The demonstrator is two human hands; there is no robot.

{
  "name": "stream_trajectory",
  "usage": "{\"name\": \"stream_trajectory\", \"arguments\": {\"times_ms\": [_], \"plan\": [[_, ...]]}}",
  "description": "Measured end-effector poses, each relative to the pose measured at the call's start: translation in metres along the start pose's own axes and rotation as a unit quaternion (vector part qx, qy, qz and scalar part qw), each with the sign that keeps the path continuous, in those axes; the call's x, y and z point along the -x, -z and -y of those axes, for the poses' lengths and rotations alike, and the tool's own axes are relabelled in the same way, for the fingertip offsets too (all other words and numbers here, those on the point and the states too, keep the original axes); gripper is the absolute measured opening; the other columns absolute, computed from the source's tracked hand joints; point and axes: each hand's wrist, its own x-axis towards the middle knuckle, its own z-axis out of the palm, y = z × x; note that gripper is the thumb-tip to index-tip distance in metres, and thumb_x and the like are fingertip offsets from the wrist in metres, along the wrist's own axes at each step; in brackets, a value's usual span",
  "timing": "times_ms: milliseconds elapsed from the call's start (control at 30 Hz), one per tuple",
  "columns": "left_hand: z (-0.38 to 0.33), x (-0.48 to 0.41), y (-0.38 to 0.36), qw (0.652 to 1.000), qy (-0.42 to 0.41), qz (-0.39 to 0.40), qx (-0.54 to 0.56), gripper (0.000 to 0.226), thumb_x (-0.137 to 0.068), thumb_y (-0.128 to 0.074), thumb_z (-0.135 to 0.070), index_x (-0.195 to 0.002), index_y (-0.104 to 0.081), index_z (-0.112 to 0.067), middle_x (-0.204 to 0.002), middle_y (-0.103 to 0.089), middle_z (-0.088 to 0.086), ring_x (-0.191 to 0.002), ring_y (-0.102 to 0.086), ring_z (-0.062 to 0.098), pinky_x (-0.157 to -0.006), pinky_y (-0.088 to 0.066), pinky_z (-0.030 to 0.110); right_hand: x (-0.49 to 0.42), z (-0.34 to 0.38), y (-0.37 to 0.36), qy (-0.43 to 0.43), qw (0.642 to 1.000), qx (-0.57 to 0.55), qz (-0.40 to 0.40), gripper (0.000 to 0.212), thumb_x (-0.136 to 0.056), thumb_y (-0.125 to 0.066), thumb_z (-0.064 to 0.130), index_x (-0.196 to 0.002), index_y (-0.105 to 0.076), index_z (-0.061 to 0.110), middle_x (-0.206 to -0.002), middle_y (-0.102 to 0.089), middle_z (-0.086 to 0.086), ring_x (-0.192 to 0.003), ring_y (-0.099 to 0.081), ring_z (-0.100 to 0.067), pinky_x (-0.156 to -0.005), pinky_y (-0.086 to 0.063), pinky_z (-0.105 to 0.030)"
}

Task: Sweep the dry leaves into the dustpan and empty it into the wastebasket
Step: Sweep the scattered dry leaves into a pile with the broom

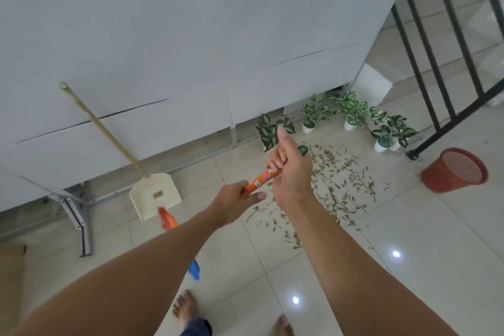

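Two hands on the broom

I see my left hand (234, 200) and right hand (290, 169) both clenched around the orange broom handle (260, 180). Just beyond it to the right lie the dry leaves (332, 185). Left of the handle, the dustpan (155, 195) leans against the wall; the wastebasket (454, 170) stands far right.

Pale glossy tile floor (409, 226) here, dry leaves (332, 185) scattered across its middle. A cream dustpan (155, 195) sits left by the wall, small potted plants (351, 112) line the back, and a red wastebasket (454, 170) lies tipped at right.
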Motion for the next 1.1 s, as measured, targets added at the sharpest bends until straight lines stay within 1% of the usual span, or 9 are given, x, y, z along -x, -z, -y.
{"name": "stream_trajectory", "arguments": {"times_ms": [100,167,267,367,567,667,767,867,1100], "plan": [[-0.025,0.004,-0.027,0.998,-0.01,0.006,0.06,0.052,-0.084,-0.037,-0.073,-0.068,-0.045,-0.023,-0.064,-0.048,-0.005,-0.058,-0.041,0.01,-0.056,-0.032,0.024,0.001,0.013,0.023,0.009,1.0,0.02,-0.002,0.056,-0.07,-0.082,0.047,-0.052,-0.038,0.016,-0.044,-0.03,0.002,-0.042,-0.023,-0.015,-0.05,-0.026,-0.028],[-0.033,0.005,-0.042,0.996,-0.012,-0.007,0.091,0.062,-0.079,-0.022,-0.076,-0.068,-0.047,-0.021,-0.067,-0.05,-0.001,-0.061,-0.041,0.012,-0.06,-0.033,0.027,-0.002,0.017,0.035,0.022,0.999,0.048,-0.013,0.057,-0.075,-0.082,0.036,-0.053,-0.035,0.011,-0.044,-0.027,-0.001,-0.042,-0.021,-0.015,-0.046,-0.023,-0.03],[-0.034,0.003,-0.064,0.991,0.016,-0.019,0.134,0.075,-0.081,-0.013,-0.077,-0.068,-0.048,-0.012,-0.067,-0.049,0.003,-0.063,-0.041,0.015,-0.065,-0.034,0.03,-0.006,0.017,0.047,0.032,0.997,0.064,-0.025,0.039,-0.076,-0.064,0.01,-0.051,-0.034,0.012,-0.042,-0.025,0.0,-0.04,-0.02,-0.013,-0.047,-0.022,-0.029],[-0.03,0.002,-0.082,0.983,0.067,-0.023,0.172,0.081,-0.087,-0.005,-0.076,-0.069,-0.048,-0.01,-0.069,-0.048,0.008,-0.064,-0.042,0.017,-0.069,-0.036,0.029,-0.005,0.01,0.059,0.012,0.997,0.061,-0.038,0.037,-0.073,-0.056,0.002,-0.046,-0.035,0.017,-0.041,-0.028,0.003,-0.039,-0.021,-0.013,-0.046,-0.023,-0.027],[-0.013,-0.006,-0.096,0.978,0.118,-0.053,0.166,0.07,-0.085,-0.012,-0.069,-0.064,-0.043,-0.01,-0.062,-0.044,0.006,-0.058,-0.039,0.016,-0.063,-0.035,0.029,-0.008,-0.013,0.074,-0.001,0.996,0.072,-0.054,0.041,-0.078,-0.054,-0.003,-0.047,-0.034,0.014,-0.041,-0.029,0.002,-0.04,-0.026,-0.014,-0.049,-0.034,-0.027],[0.006,-0.017,-0.097,0.978,0.139,-0.057,0.148,0.067,-0.097,-0.016,-0.06,-0.06,-0.044,-0.011,-0.06,-0.045,0.002,-0.058,-0.042,0.017,-0.066,-0.034,0.031,-0.012,-0.029,0.076,-0.021,0.994,0.08,-0.072,0.044,-0.083,-0.055,-0.004,-0.049,-0.035,0.013,-0.042,-0.03,0.001,-0.042,-0.029,-0.015,-0.055,-0.04,-0.027],[0.021,-0.029,-0.095,0.983,0.145,-0.04,0.106,0.055,-0.103,-0.02,-0.048,-0.073,-0.051,-0.015,-0.065,-0.049,-0.002,-0.07,-0.047,0.02,-0.072,-0.035,0.029,-0.015,-0.047,0.079,-0.04,0.99,0.102,-0.084,0.047,-0.088,-0.055,-0.004,-0.05,-0.033,0.013,-0.046,-0.028,-0.002,-0.046,-0.03,-0.016,-0.067,-0.046,-0.028],[0.032,-0.041,-0.101,0.985,0.154,-0.013,0.077,0.051,-0.103,-0.018,-0.048,-0.088,-0.051,-0.014,-0.075,-0.053,0.001,-0.08,-0.048,0.02,-0.075,-0.035,0.028,-0.014,-0.06,0.09,-0.053,0.987,0.115,-0.099,0.044,-0.088,-0.057,-0.002,-0.053,-0.033,0.011,-0.052,-0.028,-0.005,-0.049,-0.032,-0.016,-0.073,-0.046,-0.031],[0.002,-0.075,-0.167,0.985,0.145,0.047,0.08,0.047,-0.103,-0.018,-0.047,-0.092,-0.051,-0.016,-0.09,-0.057,0.006,-0.089,-0.056,0.025,-0.088,-0.044,0.036,-0.011,-0.043,0.155,-0.066,0.975,0.12,-0.176,0.049,-0.088,-0.061,-0.002,-0.05,-0.033,0.014,-0.048,-0.028,-0.001,-0.05,-0.034,-0.015,-0.074,-0.045,-0.031]]}}
